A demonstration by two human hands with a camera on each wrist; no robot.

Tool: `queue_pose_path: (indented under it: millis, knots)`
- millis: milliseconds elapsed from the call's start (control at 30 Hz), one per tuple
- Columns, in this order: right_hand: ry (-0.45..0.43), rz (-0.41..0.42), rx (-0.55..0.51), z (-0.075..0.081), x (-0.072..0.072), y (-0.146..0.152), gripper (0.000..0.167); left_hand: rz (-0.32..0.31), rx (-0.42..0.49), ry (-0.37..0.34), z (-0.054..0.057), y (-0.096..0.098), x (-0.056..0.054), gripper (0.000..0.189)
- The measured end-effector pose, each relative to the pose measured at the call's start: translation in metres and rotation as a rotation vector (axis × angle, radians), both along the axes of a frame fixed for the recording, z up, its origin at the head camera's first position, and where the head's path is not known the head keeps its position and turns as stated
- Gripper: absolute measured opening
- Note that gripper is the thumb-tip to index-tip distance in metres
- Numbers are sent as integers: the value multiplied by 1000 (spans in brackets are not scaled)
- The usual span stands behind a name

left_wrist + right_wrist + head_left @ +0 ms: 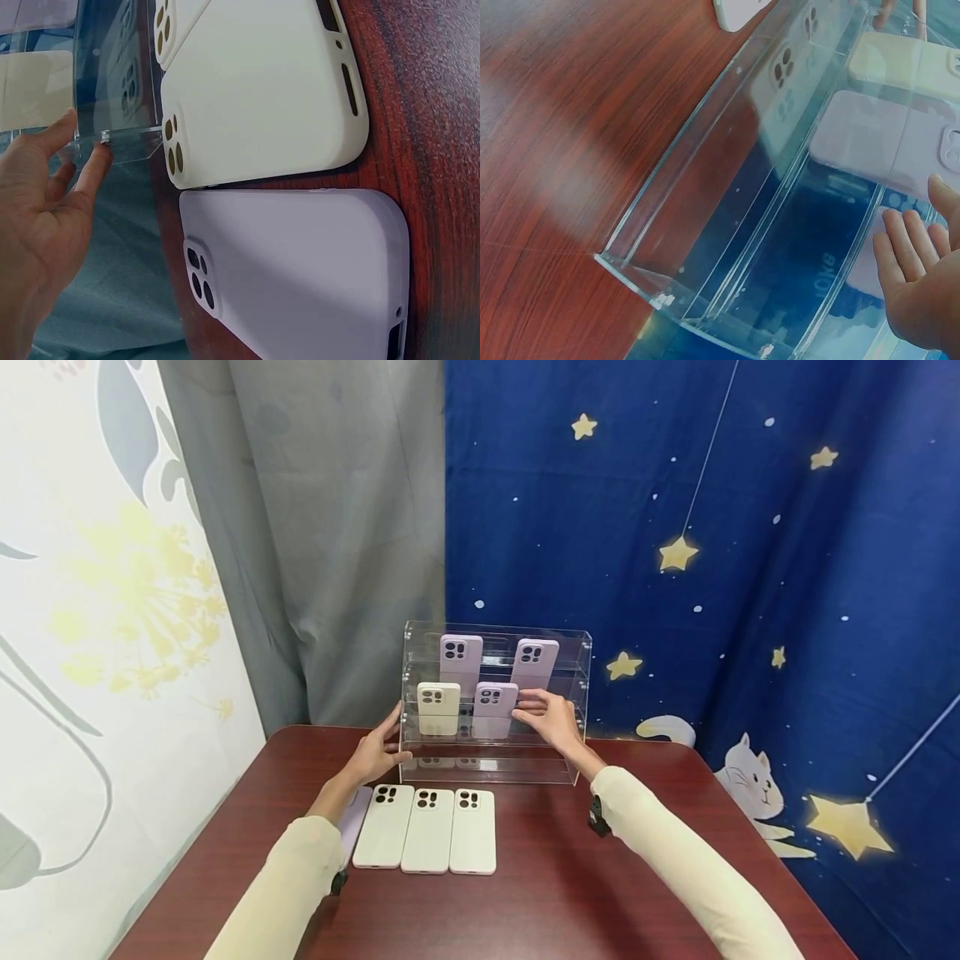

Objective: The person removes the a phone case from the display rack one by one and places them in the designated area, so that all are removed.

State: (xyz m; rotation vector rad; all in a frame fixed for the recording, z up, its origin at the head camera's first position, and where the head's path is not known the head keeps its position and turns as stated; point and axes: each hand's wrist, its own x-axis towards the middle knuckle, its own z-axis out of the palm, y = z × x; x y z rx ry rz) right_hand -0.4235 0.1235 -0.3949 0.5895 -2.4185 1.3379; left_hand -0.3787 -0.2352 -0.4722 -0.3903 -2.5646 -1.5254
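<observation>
A clear acrylic tiered stand (525, 768) holds two lavender phone cases, a left one (461, 653) and a right one (537, 656), on an upper tier. Below them stand a cream phone case (438, 700) and a third lavender phone case (495, 700). My right hand (551, 718) is at the right edge of that third case, thumb and fingers extended and apart, with nothing between them in the right wrist view. My left hand (372, 753) touches the stand's left side panel with its fingertips, the fingers nearly straight.
Three white phone cases, a left (384, 827), a middle (428, 831) and a right one (473, 832), lie side by side before the stand. Left of them lies another lavender case (300, 262), partly under my left forearm. The red-brown table (570, 893) meets curtains behind.
</observation>
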Motion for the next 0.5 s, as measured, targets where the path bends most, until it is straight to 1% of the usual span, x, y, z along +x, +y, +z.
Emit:
queue_pose_path:
  millis: [200,500]
  knots:
    - [15,29,-16,2,-2,-9,48,-1,3,7,1,1,2,107]
    - [35,-31,9,0,-7,-14,37,-7,4,17,1,2,4,106]
